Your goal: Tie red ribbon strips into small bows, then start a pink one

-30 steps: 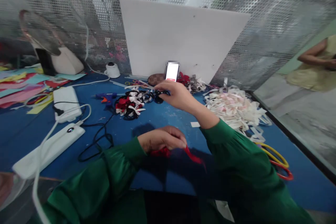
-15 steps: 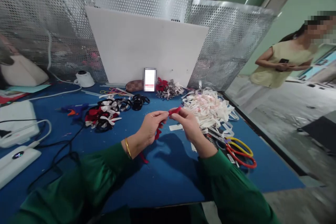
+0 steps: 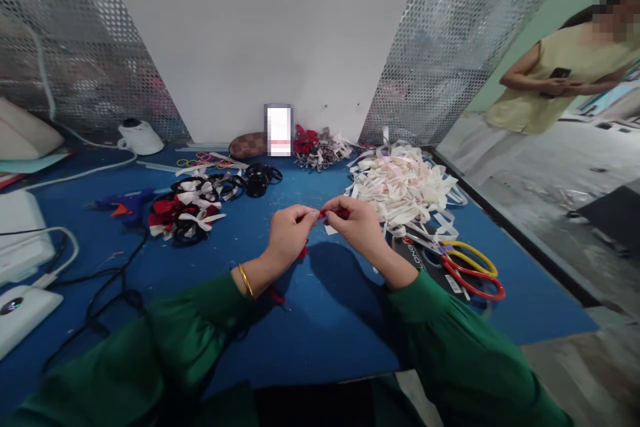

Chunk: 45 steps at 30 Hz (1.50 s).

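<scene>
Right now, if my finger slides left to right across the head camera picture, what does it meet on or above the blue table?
Blue glue gun, bow hair ties, left hand, right hand, scissors.

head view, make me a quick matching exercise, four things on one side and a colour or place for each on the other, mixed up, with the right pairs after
Things
1. red ribbon
2. scissors
3. glue gun
4. phone

Colour or place
a. blue and orange
b. upright in front of the white board
c. between the left hand and the right hand, pinched by both
d. yellow and red at the handle end, to the right of both hands

Right pairs
1-c
2-d
3-a
4-b
</scene>
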Each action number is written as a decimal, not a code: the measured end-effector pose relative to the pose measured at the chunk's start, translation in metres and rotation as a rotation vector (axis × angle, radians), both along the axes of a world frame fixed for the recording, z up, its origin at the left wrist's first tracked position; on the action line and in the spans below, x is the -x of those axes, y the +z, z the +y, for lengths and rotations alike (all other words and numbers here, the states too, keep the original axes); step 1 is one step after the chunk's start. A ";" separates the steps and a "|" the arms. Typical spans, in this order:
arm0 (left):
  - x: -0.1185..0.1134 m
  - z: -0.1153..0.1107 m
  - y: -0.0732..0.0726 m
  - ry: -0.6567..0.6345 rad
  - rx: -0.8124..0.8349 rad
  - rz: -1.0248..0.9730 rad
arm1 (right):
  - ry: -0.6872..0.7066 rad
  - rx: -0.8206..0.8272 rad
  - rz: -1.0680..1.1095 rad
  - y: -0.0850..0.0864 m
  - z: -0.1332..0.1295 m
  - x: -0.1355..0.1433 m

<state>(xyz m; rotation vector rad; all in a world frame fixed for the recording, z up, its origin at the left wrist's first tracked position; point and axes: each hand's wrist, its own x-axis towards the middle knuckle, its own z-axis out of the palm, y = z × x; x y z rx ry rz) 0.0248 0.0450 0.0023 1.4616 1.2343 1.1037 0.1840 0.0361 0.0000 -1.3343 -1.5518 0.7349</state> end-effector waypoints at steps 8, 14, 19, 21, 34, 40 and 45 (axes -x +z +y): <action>-0.002 -0.003 0.000 0.017 0.098 -0.120 | -0.191 -0.048 -0.073 0.001 0.005 -0.012; -0.003 0.000 -0.001 -0.046 0.291 -0.299 | -0.108 0.077 0.343 0.008 0.004 -0.008; -0.003 0.000 0.002 -0.108 0.320 -0.365 | -0.030 0.145 0.341 0.010 0.000 -0.004; -0.003 0.000 0.003 -0.115 0.282 -0.344 | 0.015 0.152 0.285 0.010 -0.001 -0.003; -0.004 0.000 0.000 -0.035 0.278 -0.410 | -0.026 0.254 0.591 0.013 -0.002 -0.002; -0.004 -0.001 0.000 -0.073 0.270 -0.381 | 0.022 0.198 0.433 0.003 -0.007 0.010; -0.005 -0.002 0.005 -0.111 0.348 -0.344 | -0.048 0.110 0.445 0.001 -0.005 0.008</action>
